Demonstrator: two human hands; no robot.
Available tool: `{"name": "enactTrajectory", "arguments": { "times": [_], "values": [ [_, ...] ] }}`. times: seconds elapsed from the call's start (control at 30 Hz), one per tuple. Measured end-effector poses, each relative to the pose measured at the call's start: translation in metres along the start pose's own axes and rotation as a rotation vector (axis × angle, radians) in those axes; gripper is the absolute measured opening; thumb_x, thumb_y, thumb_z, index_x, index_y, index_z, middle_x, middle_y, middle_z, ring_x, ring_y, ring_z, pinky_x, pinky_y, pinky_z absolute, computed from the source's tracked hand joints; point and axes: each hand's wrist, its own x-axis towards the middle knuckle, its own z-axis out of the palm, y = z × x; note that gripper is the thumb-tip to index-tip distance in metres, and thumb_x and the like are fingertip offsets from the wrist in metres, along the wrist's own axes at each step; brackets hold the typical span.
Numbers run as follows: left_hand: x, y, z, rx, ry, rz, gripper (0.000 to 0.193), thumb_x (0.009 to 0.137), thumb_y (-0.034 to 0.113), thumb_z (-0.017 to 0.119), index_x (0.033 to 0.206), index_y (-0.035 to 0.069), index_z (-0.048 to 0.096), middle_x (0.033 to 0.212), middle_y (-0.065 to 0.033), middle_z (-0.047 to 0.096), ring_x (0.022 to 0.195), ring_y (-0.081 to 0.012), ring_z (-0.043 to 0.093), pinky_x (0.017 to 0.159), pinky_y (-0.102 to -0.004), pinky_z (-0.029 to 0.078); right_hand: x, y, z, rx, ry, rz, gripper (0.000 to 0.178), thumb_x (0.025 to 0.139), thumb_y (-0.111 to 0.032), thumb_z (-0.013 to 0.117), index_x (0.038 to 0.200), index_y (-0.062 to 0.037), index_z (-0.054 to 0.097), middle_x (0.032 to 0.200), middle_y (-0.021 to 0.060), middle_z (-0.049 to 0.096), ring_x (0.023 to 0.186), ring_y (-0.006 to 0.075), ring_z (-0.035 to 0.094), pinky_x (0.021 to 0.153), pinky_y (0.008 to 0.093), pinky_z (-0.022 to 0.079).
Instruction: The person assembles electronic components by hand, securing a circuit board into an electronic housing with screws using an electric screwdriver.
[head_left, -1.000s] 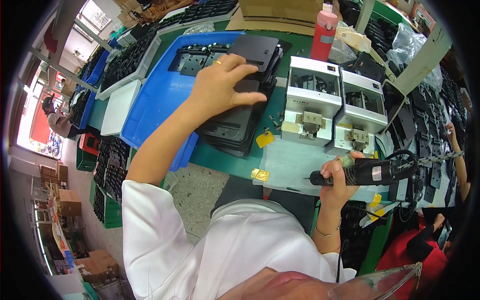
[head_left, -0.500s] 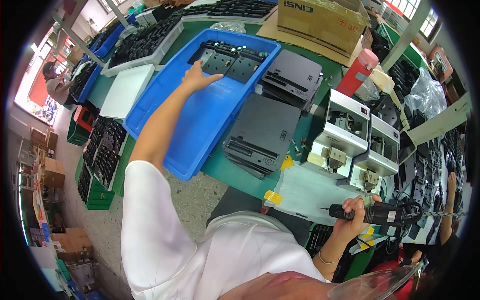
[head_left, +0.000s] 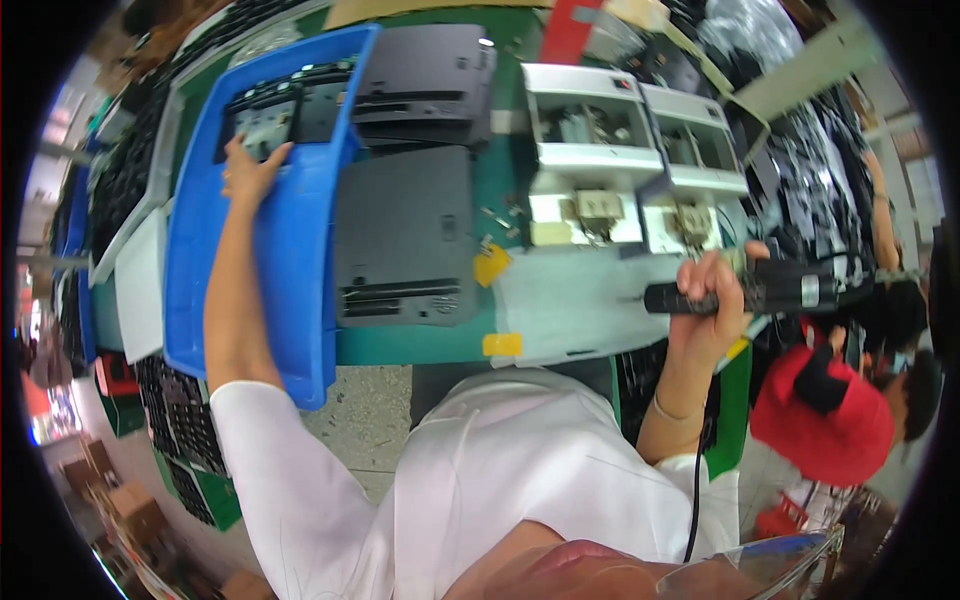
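Note:
My left hand [head_left: 250, 175] reaches into a long blue tray [head_left: 190, 290] on the left. Its thumb and fingers are spread at the near edge of a flat dark plate [head_left: 267, 127], apparently touching it; no firm grip shows. Beside that plate lies another dark plate [head_left: 322, 108], with small parts along the far edges. On the right, my right hand [head_left: 712, 295] is closed around a black electric screwdriver [head_left: 790, 290] held level above the bench, its thin bit pointing left. A cord trails from its back end.
Stacked dark grey housings [head_left: 405, 230] stand right of the tray, with more housings [head_left: 425, 75] behind. Two white-and-grey machines [head_left: 590, 150] sit beyond a pale mat [head_left: 560, 300] with yellow tape [head_left: 502, 345]. A person in red [head_left: 825, 415] is at the right.
My view has turned, so the bench looks straighter and the tray sits further left. My left hand has come down onto the plate's near edge. My right hand still holds the screwdriver.

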Motion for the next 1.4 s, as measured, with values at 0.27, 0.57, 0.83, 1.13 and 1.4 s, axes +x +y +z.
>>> {"name": "enactTrajectory", "arguments": {
  "times": [0.27, 0.57, 0.83, 1.13, 1.4],
  "values": [
    [-0.043, -0.034, -0.045, -0.17, 0.037, 0.102, 0.087, 0.07, 0.056, 0.077, 0.133, 0.01, 0.039, 0.126, -0.0179, 0.057, 0.121, -0.0388, 0.05, 0.101, -0.0478, 0.036, 0.034, 0.005, 0.025, 0.082, -0.072, -0.225, 0.045, 0.088, -0.002, 0.054, 0.128, -0.0032, 0.034, 0.066, 0.0059, 0.046, 0.058, 0.0155, 0.049, 0.059, 0.0355, 0.047],
    [-0.234, -0.104, -0.156, -0.272, 0.024, 0.269, 0.074, 0.079, 0.027, 0.077, 0.136, 0.0, 0.036, 0.135, -0.0156, 0.044, 0.127, -0.0274, 0.043, 0.11, -0.0395, 0.026, 0.036, 0.035, 0.03, -0.003, -0.27, -0.301, 0.046, 0.083, 0.005, 0.061, 0.123, 0.0001, 0.038, 0.07, 0.0096, 0.057, 0.056, 0.0144, 0.057, 0.059, 0.0315, 0.053],
    [-0.386, -0.057, -0.174, -0.421, -0.217, 0.2, 0.087, 0.063, 0.054, 0.081, 0.121, 0.007, 0.039, 0.141, -0.019, 0.039, 0.133, -0.0321, 0.034, 0.112, -0.0434, 0.021, 0.044, 0.047, 0.03, 0.039, -0.352, -0.269, 0.045, 0.085, 0.004, 0.063, 0.122, 0.0008, 0.039, 0.071, 0.0112, 0.06, 0.056, 0.0145, 0.057, 0.059, 0.0302, 0.053],
    [-0.41, -0.038, -0.17, -0.392, -0.429, 0.263, 0.095, 0.049, 0.064, 0.084, 0.113, 0.01, 0.04, 0.14, -0.0215, 0.04, 0.128, -0.0378, 0.038, 0.108, -0.0475, 0.025, 0.041, 0.047, 0.033, -0.083, -0.461, -0.373, 0.042, 0.086, 0.004, 0.063, 0.12, 0.0013, 0.04, 0.072, 0.0103, 0.06, 0.058, 0.014, 0.058, 0.056, 0.0286, 0.052],
    [-0.405, 0.017, -0.126, -0.523, -0.5, 0.51, 0.09, 0.045, 0.051, 0.088, 0.112, 0.01, 0.044, 0.14, -0.0236, 0.038, 0.128, -0.0415, 0.037, 0.105, -0.0509, 0.028, 0.045, 0.043, 0.033, -0.057, -0.419, -0.329, 0.04, 0.087, 0.003, 0.058, 0.122, 0.0013, 0.039, 0.065, 0.0116, 0.055, 0.053, 0.0164, 0.052, 0.056, 0.0362, 0.05]
  ]
}}
